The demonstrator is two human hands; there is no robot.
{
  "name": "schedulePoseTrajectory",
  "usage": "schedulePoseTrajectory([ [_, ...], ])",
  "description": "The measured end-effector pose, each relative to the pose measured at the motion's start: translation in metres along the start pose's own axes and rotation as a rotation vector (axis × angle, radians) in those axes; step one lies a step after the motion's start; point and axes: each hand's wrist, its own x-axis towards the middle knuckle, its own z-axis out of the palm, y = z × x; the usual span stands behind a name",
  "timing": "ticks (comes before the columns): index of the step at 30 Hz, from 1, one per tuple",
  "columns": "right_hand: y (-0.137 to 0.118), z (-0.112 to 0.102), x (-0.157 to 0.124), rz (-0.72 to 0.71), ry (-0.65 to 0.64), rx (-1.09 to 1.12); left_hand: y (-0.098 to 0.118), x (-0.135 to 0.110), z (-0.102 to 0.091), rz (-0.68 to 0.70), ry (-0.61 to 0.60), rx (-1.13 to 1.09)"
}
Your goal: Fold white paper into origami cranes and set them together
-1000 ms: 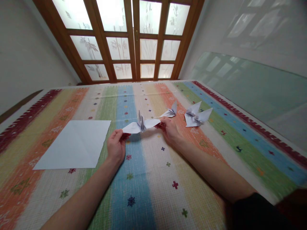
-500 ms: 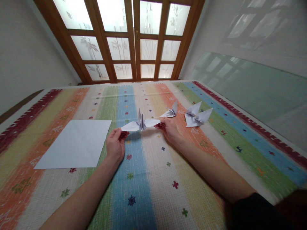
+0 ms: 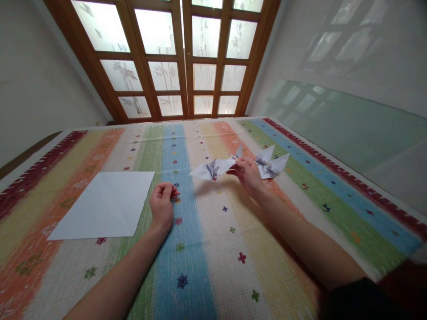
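Observation:
A white paper crane (image 3: 212, 169) hangs just above the tablecloth, its wings spread sideways. My right hand (image 3: 248, 174) pinches the tip of its right wing between thumb and fingers. To the left of the crane, my left hand (image 3: 163, 202) rests over the blue stripe, fingers curled in and nothing visible in them. Behind my right hand lies another folded paper crane (image 3: 239, 152), partly hidden by the hand. Farther right sits one more folded paper crane (image 3: 271, 165), its lower left side covered by my hand.
A flat white sheet of paper (image 3: 103, 204) lies to the left of my left hand. The striped tablecloth (image 3: 187, 275) covers the table. Wood-framed glass doors (image 3: 167, 58) stand beyond the far edge, and a pale glass panel (image 3: 333, 111) leans along the right wall.
My left hand has let go of the crane's left wing. My right hand has carried the crane to the right, and the crane has tilted. The view has tipped up slightly.

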Motion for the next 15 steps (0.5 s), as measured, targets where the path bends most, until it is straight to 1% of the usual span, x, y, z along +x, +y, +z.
schedulePoseTrajectory([
  [3,-0.016,-0.020,0.002,-0.140,0.296,0.197,0.000,0.000,0.000,0.004,-0.013,0.017],
  [4,-0.018,-0.027,0.002,-0.155,0.376,0.239,-0.001,0.000,0.000,0.005,-0.016,0.027],
  [6,-0.019,-0.039,0.002,-0.109,0.488,0.268,-0.001,-0.001,0.000,0.006,-0.022,0.044],
  [8,-0.014,-0.049,0.001,0.011,0.533,0.243,0.000,-0.001,0.000,0.011,-0.028,0.053],
  [9,-0.010,-0.053,0.000,0.090,0.529,0.219,0.000,-0.001,-0.001,0.016,-0.031,0.055],
  [10,-0.006,-0.056,-0.001,0.131,0.524,0.206,0.001,-0.001,-0.001,0.021,-0.036,0.057],
  [12,0.002,-0.059,-0.004,0.183,0.507,0.191,0.002,-0.002,-0.001,0.035,-0.052,0.070],
  [15,0.009,-0.061,-0.008,0.205,0.472,0.187,0.004,-0.004,-0.001,0.075,-0.077,0.115],
])
